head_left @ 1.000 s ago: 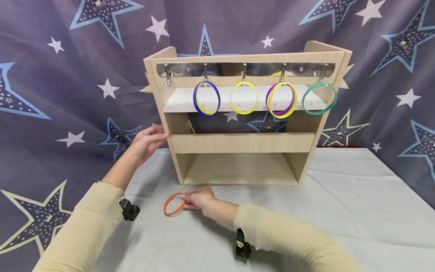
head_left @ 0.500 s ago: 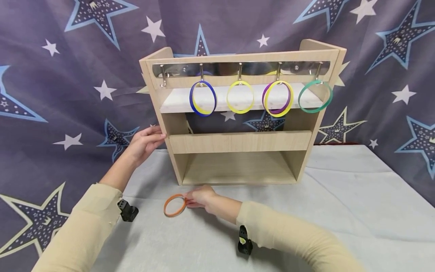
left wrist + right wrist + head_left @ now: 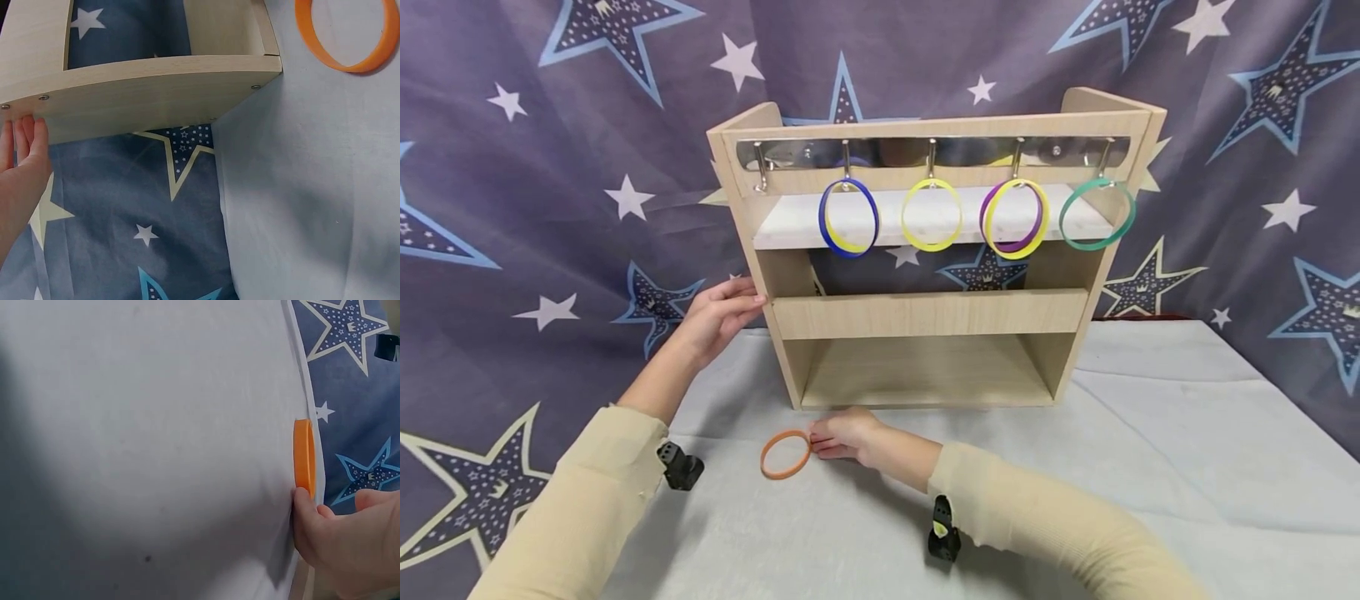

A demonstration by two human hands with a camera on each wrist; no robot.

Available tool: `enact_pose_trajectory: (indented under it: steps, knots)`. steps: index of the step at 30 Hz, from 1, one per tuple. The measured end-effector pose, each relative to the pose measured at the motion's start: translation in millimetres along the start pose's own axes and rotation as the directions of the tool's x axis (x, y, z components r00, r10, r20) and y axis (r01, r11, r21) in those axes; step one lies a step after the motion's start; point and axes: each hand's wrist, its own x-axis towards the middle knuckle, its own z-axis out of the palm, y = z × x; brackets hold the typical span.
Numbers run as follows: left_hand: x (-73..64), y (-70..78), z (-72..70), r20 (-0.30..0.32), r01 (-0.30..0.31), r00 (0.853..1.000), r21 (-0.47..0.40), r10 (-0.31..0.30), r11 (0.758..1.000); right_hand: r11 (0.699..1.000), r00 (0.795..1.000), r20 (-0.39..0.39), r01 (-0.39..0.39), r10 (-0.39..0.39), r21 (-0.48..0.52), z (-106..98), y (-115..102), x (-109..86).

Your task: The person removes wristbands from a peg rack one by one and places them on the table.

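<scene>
An orange silicone wristband is low over the grey cloth, in front of the rack's left corner. My right hand pinches its right edge with the fingertips; in the right wrist view the thumb covers the near end of the band. Against the left side of the wooden rack rests my left hand, its fingers extended along the panel. Part of those fingertips is hidden behind the rack in the head view. The left wrist view shows straight fingers touching the side panel.
Metal hooks line the rack's top; the leftmost hook bears nothing. The others carry a blue band with a yellow one, a yellow band, a purple and yellow pair, and a green band. A star-patterned curtain hangs behind.
My right hand has shifted slightly right, so its fingertips now overlap less of the orange wristband. The view has moved a little; my left hand stays on the rack's side.
</scene>
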Motion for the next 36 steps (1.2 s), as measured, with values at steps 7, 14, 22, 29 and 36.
enact_pose_trajectory:
  steps: [7,14,22,29,36]
  knots:
    - [-6.5,-0.8,-6.3,-0.014,0.010,1.000,-0.024,-0.010,1.000,1.000,0.999,0.045,-0.026,0.026,0.006,-1,-19,-23.8]
    - [-10.4,-5.1,-8.5,-0.016,-0.005,1.000,-0.027,0.005,1.000,0.998,0.995,0.088,0.040,-0.044,0.050,-10,-47,-53.2]
    - [-9.2,-2.5,-5.8,-0.027,0.006,1.000,0.057,-0.004,0.998,0.984,0.990,0.013,0.141,-0.143,0.111,-29,-89,-76.7]
    - [-6.7,0.9,-4.0,-0.041,0.008,0.999,0.041,-0.007,0.999,0.964,0.972,-0.039,0.233,-0.230,0.130,-48,-125,-103.6]
    - [-2.1,-0.4,0.3,-0.032,-0.004,0.999,0.039,0.006,0.999,0.892,0.896,-0.094,0.443,-0.435,0.090,-65,-152,-132.2]
